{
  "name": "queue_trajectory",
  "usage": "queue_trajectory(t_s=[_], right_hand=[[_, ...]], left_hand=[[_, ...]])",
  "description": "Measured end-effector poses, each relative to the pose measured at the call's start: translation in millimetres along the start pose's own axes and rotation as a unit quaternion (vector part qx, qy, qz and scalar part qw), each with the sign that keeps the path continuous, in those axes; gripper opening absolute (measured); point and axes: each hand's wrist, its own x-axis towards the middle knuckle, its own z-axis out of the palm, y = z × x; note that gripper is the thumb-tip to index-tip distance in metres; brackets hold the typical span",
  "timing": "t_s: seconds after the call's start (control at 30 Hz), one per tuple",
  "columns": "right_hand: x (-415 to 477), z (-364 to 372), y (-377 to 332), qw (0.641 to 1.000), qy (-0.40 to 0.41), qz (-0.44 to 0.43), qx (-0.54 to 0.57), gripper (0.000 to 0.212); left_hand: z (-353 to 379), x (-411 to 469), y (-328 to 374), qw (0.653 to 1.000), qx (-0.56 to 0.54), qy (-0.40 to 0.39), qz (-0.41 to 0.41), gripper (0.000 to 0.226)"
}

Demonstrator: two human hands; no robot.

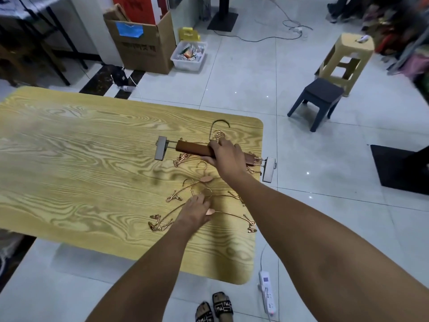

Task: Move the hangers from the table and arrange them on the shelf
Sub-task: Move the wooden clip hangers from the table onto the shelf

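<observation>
A wooden clip hanger [192,148] with grey end clamps and a metal hook hangs just above the right part of the yellow wood-grain table [81,159]. My right hand [224,156] grips its brown bar near the middle. Several thin gold wire hangers [202,194] with small clips lie in a loose pile below it, near the table's right edge. My left hand [197,209] rests on the pile, fingers curled round the hook and neck of one gold hanger. More gold clips show under the wooden hanger. No shelf is in view.
A dark blue stool [318,98] and a taller beige stool [348,59] stand on the tiled floor to the right. A cardboard box [144,45] and a clear plastic bin [189,56] sit behind the table. A white power strip [267,291] lies by my feet.
</observation>
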Motion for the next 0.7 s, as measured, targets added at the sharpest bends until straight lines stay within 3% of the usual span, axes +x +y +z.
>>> queue_trajectory(t_s=[0.1, 0.23, 0.33, 0.57, 0.7], right_hand=[[-6, 10, 3, 1.0, -0.003, 0.005, -0.005, 0.048], [-8, 14, 10, 1.0, -0.011, 0.022, -0.012, 0.049], [-8, 15, 15, 0.999, -0.013, 0.039, -0.008, 0.051], [-3, -6, 10, 0.999, -0.013, 0.043, -0.004, 0.048], [5, -34, -5, 0.999, -0.009, 0.029, 0.015, 0.048]], left_hand=[[2, 6, 4, 1.0, 0.019, -0.008, 0.022, 0.05], [5, 14, 11, 1.0, 0.0, -0.014, 0.024, 0.034], [3, 14, 18, 0.999, 0.017, -0.031, 0.019, 0.038], [-18, 2, 11, 0.999, -0.019, -0.012, 0.048, 0.027], [-36, -12, -18, 0.997, -0.057, 0.028, 0.055, 0.033]])
